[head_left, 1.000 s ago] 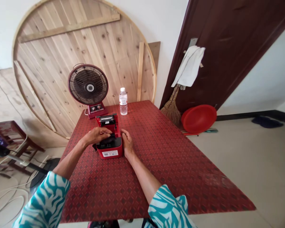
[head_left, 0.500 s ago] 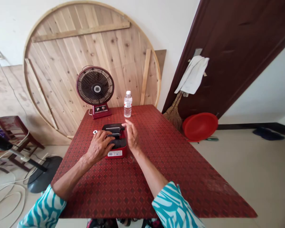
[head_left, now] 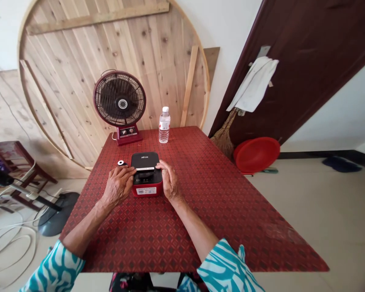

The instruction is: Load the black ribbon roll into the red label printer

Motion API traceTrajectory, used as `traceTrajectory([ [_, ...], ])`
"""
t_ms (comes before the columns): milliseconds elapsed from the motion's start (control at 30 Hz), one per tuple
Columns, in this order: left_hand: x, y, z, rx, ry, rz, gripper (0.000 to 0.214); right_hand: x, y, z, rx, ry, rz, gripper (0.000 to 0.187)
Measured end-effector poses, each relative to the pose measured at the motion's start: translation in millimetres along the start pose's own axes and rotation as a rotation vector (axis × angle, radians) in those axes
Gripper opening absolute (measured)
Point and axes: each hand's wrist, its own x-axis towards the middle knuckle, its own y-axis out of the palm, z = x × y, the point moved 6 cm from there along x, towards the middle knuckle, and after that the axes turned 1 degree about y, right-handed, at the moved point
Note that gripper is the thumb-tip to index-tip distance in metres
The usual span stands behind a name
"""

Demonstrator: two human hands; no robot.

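A small red and black label or receipt printer sits on the table with its black lid down. A narrow white strip lies across the slot on its top. My left hand holds the printer's left side, its fingers reaching over the top edge. On the opposite side my right hand has bent fingers at the lid's right edge. Just beyond my left fingers is a small white roll with a dark centre; a dark piece beside it is partly hidden.
A maroon fan and a clear water bottle stand at the back of the red patterned table. A round wooden board leans on the wall. A red basin and a broom are right of the table.
The printer's lid was open, with my left fingers over its inside; now the lid is down. My left hand has shifted to the printer's left side, and the view has tilted slightly downward.
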Motion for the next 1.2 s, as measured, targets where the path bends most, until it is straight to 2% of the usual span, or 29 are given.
traceTrajectory([
  [100,1,-1.4,3,-0.140,-0.012,0.005,0.030,1,-1,1,0.041,0.043,-0.029,0.034],
  [167,1,-5.1,12,-0.333,-0.096,-0.038,0.028,4,-4,-6,0.132,0.131,-0.122,0.035],
  [233,-5,-6.6,28,-0.590,-0.319,-0.137,0.027,6,-7,-21,0.251,0.242,-0.257,0.039],
  [300,-14,1.3,42,-0.846,-0.590,-0.201,0.026,5,-6,-39,0.331,0.338,-0.353,0.044],
  [367,-20,15.3,45,-1.039,-0.762,-0.159,0.027,2,0,-57,0.344,0.412,-0.363,0.046],
  [433,-20,27.7,44,-1.143,-0.841,-0.077,0.030,-4,6,-70,0.325,0.468,-0.328,0.045],
  [567,-13,42.8,41,-1.253,-0.892,0.031,0.035,-10,11,-77,0.255,0.478,-0.226,0.043],
  [667,-10,48.8,43,-1.293,-0.886,0.086,0.036,-10,10,-76,0.239,0.478,-0.201,0.042],
  [1200,-10,48.7,45,-1.347,-0.866,0.125,0.039,-10,12,-81,0.283,0.483,-0.204,0.039],
])
